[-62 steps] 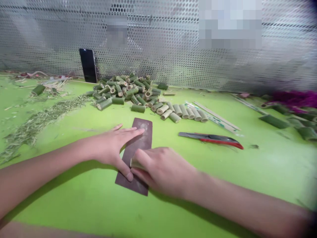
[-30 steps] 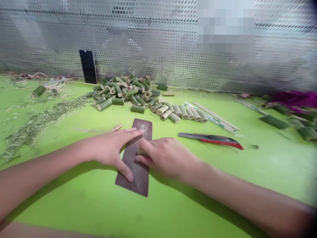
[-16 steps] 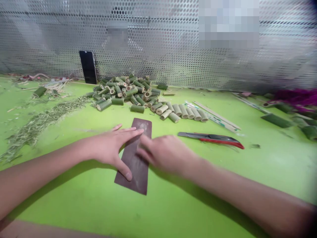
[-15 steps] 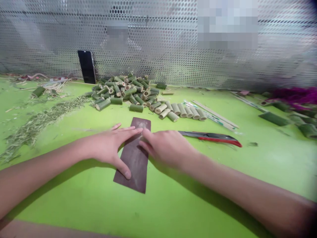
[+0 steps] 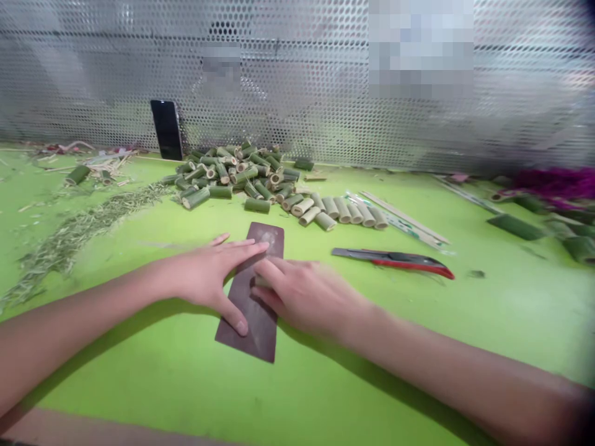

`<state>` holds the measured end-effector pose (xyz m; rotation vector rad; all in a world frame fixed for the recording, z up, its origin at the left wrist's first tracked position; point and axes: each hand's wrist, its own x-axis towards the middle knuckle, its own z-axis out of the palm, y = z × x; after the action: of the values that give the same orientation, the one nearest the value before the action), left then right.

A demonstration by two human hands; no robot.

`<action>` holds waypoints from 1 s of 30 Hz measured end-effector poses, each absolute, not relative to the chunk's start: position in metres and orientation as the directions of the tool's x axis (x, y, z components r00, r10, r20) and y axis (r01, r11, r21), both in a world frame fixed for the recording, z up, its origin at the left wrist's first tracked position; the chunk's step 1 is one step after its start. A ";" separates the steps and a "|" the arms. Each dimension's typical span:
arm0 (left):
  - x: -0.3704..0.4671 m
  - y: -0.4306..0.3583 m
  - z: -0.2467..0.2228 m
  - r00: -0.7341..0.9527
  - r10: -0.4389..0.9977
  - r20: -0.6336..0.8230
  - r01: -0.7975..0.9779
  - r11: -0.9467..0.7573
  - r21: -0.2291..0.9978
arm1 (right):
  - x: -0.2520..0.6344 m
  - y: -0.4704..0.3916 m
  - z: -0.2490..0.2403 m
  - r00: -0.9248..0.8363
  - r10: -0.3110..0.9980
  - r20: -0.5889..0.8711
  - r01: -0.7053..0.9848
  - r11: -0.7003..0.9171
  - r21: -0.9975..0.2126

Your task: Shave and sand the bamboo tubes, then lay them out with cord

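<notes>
In the frame's centre, the spread left hand is probably steadying the brown sheet; the right hand is gripping a pale piece.

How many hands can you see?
2: the left hand, spread partly over the brown sheet, and the right hand, over the sheet's right edge, pinching a mostly hidden pale piece.

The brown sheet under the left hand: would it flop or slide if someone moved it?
The brown sheet would probably feel light, since its edges look thin. It lies flat, so it might slide if pushed without the left hand on it. Its thinness suggests some bend.
</notes>
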<state>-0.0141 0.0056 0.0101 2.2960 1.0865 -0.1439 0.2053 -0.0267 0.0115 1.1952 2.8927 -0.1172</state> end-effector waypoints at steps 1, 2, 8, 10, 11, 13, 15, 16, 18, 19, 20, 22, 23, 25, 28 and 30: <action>-0.014 0.005 0.011 0.653 0.674 -0.347 0.744 -0.484 0.460 | 0.205 -0.029 0.011 -0.735 0.675 -0.062 0.678 0.730 -0.086; -0.014 0.005 0.011 0.644 0.675 -0.359 0.752 -0.474 0.458 | 0.204 -0.030 0.012 -0.754 0.651 -0.081 0.656 0.748 -0.095; -0.014 0.004 0.011 0.599 0.691 -0.404 0.788 -0.421 0.449 | 0.200 -0.037 0.020 -0.745 0.658 -0.111 0.653 0.753 0.080; -0.014 0.004 0.010 0.593 0.687 -0.421 0.794 -0.411 0.448 | 0.201 -0.036 0.022 -0.775 0.619 -0.128 0.620 0.784 0.040; -0.014 0.004 0.010 0.591 0.687 -0.423 0.795 -0.409 0.447 | 0.201 -0.035 0.023 -0.755 0.642 -0.130 0.645 0.764 0.022; -0.013 0.004 0.011 0.589 0.696 -0.411 0.796 -0.414 0.441 | 0.202 -0.033 0.023 -0.678 0.725 -0.123 0.728 0.685 0.027; -0.013 0.004 0.010 0.592 0.701 -0.398 0.794 -0.423 0.437 | 0.204 -0.032 0.023 -0.665 0.737 -0.117 0.741 0.672 0.021; -0.013 0.004 0.010 0.597 0.698 -0.395 0.791 -0.428 0.438 | 0.204 -0.032 0.023 -0.706 0.699 -0.114 0.705 0.709 -0.016; -0.013 0.003 0.010 0.603 0.696 -0.390 0.786 -0.433 0.442 | 0.206 -0.034 0.021 -0.802 0.593 -0.072 0.596 0.785 -0.169; -0.013 0.003 0.009 0.608 0.695 -0.383 0.781 -0.439 0.445 | 0.207 -0.033 0.020 -0.817 0.576 -0.023 0.560 0.783 -0.271; -0.014 0.003 0.008 0.616 0.695 -0.370 0.774 -0.448 0.447 | 0.209 -0.031 0.019 -0.798 0.602 0.037 0.545 0.746 -0.384; -0.014 0.004 0.008 0.631 0.696 -0.343 0.760 -0.468 0.450 | 0.214 -0.025 0.017 -0.669 0.731 0.136 0.520 0.591 -0.617; -0.015 0.004 0.007 0.633 0.698 -0.334 0.758 -0.472 0.451 | 0.216 -0.021 0.017 -0.592 0.791 0.154 0.484 0.502 -0.716; -0.016 0.004 0.007 0.628 0.701 -0.339 0.762 -0.463 0.453 | 0.219 -0.014 0.015 -0.505 0.851 0.146 0.385 0.373 -0.844; -0.016 0.005 0.006 0.618 0.696 -0.366 0.771 -0.444 0.457 | 0.220 -0.008 0.013 -0.527 0.844 0.101 0.273 0.281 -0.920; -0.017 0.005 0.006 0.621 0.693 -0.367 0.768 -0.445 0.460 | 0.219 -0.008 0.012 -0.531 0.844 0.072 0.250 0.238 -0.939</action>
<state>-0.0167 0.0052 0.0062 2.2464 1.1420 -0.1657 0.2189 -0.0079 0.0115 1.4873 2.8630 -1.9285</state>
